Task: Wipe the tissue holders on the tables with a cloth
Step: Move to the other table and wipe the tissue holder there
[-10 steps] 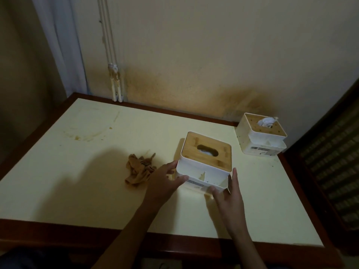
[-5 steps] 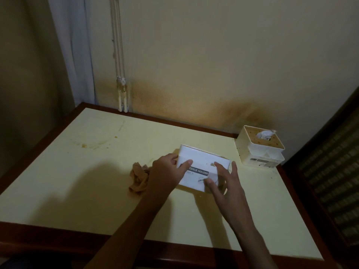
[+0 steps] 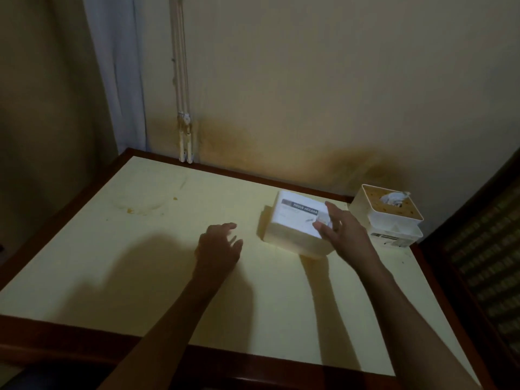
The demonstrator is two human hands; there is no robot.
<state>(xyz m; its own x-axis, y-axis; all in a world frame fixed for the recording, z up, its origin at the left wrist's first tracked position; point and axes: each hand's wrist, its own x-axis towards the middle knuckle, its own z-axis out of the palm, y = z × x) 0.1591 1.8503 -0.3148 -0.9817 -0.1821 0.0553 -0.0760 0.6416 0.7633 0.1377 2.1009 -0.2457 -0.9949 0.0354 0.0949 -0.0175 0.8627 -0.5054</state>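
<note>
White holder: a white tissue holder (image 3: pixel 295 223) lies tipped over on the table (image 3: pixel 140 249), its underside up, printed label reading "TISSUE HOLDER".
Right hand: the right hand (image 3: pixel 339 230) grips the near right corner of that holder, thumb and fingers curled around it.
Left hand: the left hand (image 3: pixel 218 244) hovers low over the table left of the holder, fingers loosely spread, holding nothing visible.
Second holder: another white holder (image 3: pixel 388 218), wooden top with tissue poking out, stands upright just right of the tipped one, near the wall (image 3: pixel 309 80).
Cloth: not visible.
</note>
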